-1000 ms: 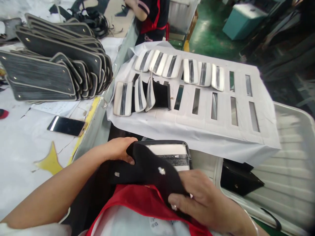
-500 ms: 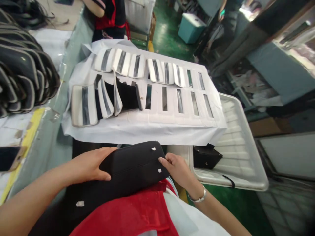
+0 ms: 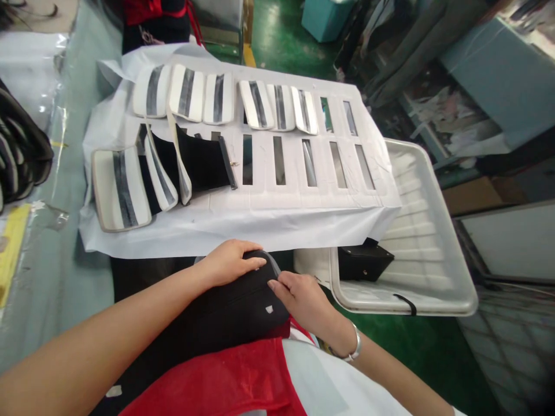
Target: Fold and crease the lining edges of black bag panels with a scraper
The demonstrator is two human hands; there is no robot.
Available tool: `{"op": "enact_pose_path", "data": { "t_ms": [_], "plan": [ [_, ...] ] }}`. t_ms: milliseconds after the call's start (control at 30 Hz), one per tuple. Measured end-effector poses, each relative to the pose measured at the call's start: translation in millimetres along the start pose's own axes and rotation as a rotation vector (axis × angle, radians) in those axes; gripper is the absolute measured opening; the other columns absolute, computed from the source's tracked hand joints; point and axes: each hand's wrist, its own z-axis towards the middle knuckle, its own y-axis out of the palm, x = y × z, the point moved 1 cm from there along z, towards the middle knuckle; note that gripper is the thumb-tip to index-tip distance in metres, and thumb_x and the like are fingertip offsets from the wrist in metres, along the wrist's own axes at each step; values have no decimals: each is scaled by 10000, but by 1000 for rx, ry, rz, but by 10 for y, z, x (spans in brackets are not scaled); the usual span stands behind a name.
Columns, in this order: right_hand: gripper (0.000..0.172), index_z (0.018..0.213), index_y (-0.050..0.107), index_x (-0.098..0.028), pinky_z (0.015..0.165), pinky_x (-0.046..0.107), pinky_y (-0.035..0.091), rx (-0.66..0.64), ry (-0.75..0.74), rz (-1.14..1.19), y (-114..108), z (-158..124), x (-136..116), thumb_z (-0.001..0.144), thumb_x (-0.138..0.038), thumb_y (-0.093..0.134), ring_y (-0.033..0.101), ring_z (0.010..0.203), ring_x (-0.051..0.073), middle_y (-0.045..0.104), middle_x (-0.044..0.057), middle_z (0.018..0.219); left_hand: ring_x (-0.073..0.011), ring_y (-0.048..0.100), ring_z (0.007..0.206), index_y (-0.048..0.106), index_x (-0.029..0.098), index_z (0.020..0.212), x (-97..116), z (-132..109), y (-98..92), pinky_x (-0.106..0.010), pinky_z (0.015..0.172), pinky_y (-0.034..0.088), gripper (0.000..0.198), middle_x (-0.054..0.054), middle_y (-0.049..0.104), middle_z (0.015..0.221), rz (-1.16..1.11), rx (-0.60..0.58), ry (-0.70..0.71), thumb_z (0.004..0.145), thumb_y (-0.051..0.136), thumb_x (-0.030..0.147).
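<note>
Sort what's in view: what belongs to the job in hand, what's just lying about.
Job in hand:
black piece, under left hand, pinched by right hand
probably striped white panels

Lying about, apparently:
teal box
black strip on white bin

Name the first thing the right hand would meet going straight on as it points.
The black piece, whose edge the right hand touches; past that edge, the left hand seems roughly in line, though depth is unclear.

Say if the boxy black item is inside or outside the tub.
In: the boxy black item sits inside the tub, within its rim.
</note>
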Motion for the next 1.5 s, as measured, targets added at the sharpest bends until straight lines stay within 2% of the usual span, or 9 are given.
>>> {"op": "enact_pose_path", "data": {
  "t_ms": [333, 533, 800, 1067, 1167, 1233, 1367, 1433, 1500],
  "plan": [
    [350, 599, 485, -171, 493, 250, 174, 0, 23, -14, -48, 10, -21, 890, -364, 474, 375, 480, 81, 501, -18, 533, -213, 672, 872, 691, 197, 1070, 2, 18, 72, -299, 856, 491, 394, -15, 724, 1003, -72, 43, -39, 790, 526, 418],
    [382, 548, 498, -165, 471, 233, 197, -73, 53, 181, -11, -241, 111, 852, -396, 519, 364, 450, 66, 475, -34, 483, -228, 662, 914, 716, 211, 1009, -7, 32, 76, -302, 850, 491, 359, -9, 728, 990, -51, 64, -45, 785, 535, 426],
    [304, 628, 513, -171, 443, 188, 306, -128, 182, 559, 178, -450, 256, 859, -360, 458, 506, 481, 84, 547, -26, 534, -231, 637, 985, 692, 206, 1068, 56, 0, 133, -315, 921, 452, 390, -26, 707, 1062, 70, 125, -21, 791, 527, 426],
    [281, 627, 524, -168, 434, 190, 260, -76, 171, 512, 240, -423, 262, 829, -356, 474, 448, 460, 69, 503, -40, 500, -214, 647, 940, 689, 191, 1047, 137, -36, 163, -306, 902, 471, 333, -33, 711, 1036, 186, 155, -7, 815, 526, 366],
    [284, 583, 518, -165, 429, 202, 234, -49, 140, 431, 197, -409, 230, 808, -336, 492, 396, 441, 63, 466, -46, 470, -252, 589, 1076, 638, 158, 1129, 252, -162, 237, -394, 984, 422, 343, -88, 662, 1148, 436, 341, 105, 838, 524, 300],
    [287, 558, 516, -165, 424, 212, 219, -34, 114, 375, 176, -403, 196, 795, -327, 503, 371, 433, 63, 450, -47, 457, -264, 551, 1134, 616, 160, 1160, 314, -300, 346, -442, 1010, 392, 335, -103, 627, 1206, 616, 420, 281, 856, 507, 247],
    [294, 513, 493, -159, 440, 227, 207, 77, 54, 267, 200, -412, 168, 777, -286, 522, 341, 443, 60, 433, -46, 458, -255, 539, 1150, 630, 134, 1147, 288, -574, 621, -413, 989, 428, 324, -103, 614, 1232, 770, 255, 639, 886, 449, 198],
    [313, 519, 491, -159, 440, 221, 219, 82, 69, 301, 235, -436, 226, 782, -321, 541, 357, 440, 60, 439, -45, 454, -257, 495, 1208, 591, 110, 1210, 230, -657, 704, -410, 1022, 408, 369, -110, 571, 1293, 785, 220, 661, 887, 426, 178],
    [348, 549, 486, -164, 417, 205, 245, -18, 163, 445, 260, -475, 337, 793, -402, 555, 395, 408, 66, 444, -49, 431, -257, 444, 1262, 552, 110, 1261, 183, -695, 742, -414, 1056, 377, 409, -107, 519, 1351, 783, 204, 627, 885, 402, 161]
  ]
}}
